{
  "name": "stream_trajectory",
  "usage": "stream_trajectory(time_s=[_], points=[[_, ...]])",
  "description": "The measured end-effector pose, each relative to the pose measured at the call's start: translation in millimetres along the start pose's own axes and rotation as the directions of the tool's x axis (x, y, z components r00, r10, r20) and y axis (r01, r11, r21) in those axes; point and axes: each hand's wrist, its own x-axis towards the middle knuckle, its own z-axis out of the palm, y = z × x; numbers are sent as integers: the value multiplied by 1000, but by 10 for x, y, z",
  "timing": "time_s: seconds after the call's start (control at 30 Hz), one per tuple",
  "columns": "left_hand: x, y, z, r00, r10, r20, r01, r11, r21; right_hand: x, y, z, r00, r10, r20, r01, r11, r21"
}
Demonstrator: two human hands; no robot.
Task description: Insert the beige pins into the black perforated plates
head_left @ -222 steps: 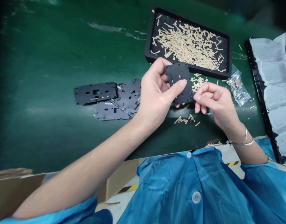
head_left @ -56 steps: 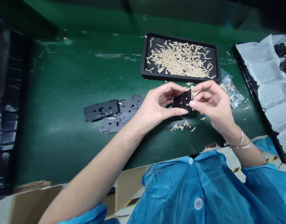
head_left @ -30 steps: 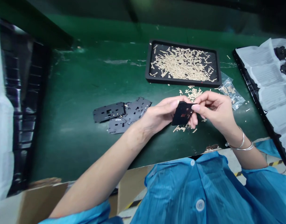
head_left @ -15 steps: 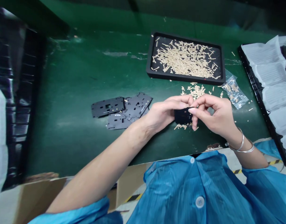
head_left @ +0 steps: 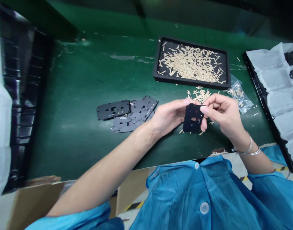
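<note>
A small black plate with cut-out holes (head_left: 193, 118) is held upright above the green table between both hands. My left hand (head_left: 169, 115) grips its left edge with curled fingers. My right hand (head_left: 223, 114) pinches its upper right edge between thumb and forefinger. Under the hands lie several loose beige strips (head_left: 201, 94). A pile of similar black plates (head_left: 128, 111) rests flat on the table to the left of my left hand.
A black tray (head_left: 157, 56) full of beige strips sits beyond the hands. A small clear bag (head_left: 239, 95) lies right of it. A black tray with white pouches (head_left: 275, 89) stands at the far right, dark stacked trays (head_left: 24, 95) at the far left, a cardboard box (head_left: 29, 204) at the near edge.
The black plate has been turned in the hands, from lying low and edge-on half a second ago to upright and facing me. The hands stay in the same spot.
</note>
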Motion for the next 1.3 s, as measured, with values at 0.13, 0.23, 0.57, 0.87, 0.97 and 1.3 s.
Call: stream_trajectory(time_s=[0.13, 0.23, 0.57, 0.87, 0.97, 1.3], points=[[15, -8, -4, 999, 30, 32, -30, 999, -18, -3, 3, 19, 1000, 22, -8, -22, 1000, -10], [20, 1, -2, 996, 28, 85, -32, 999, 36, -8, -4, 44, 999, 35, -6, -35, 999, -31], [32, -44, -26, 991, 36, 132, -24, 995, -92, -10, 44, 21, 1000, 2, 22, -4, 997, 74], [42, -36, -17, 988, 49, 149, -45, 998, -34, 9, 78, -1, 1000, 11, 1, -11, 999, 32], [55, -44, -20, 989, 52, 135, -48, 998, -35, 21, 86, -1, 1000, -1, -9, 2, 999, 37], [54, -50, -8, 990, 57, 129, -48, 996, -71, -61, 93, 86, 976, -165, -140, 136, 971, -194]])
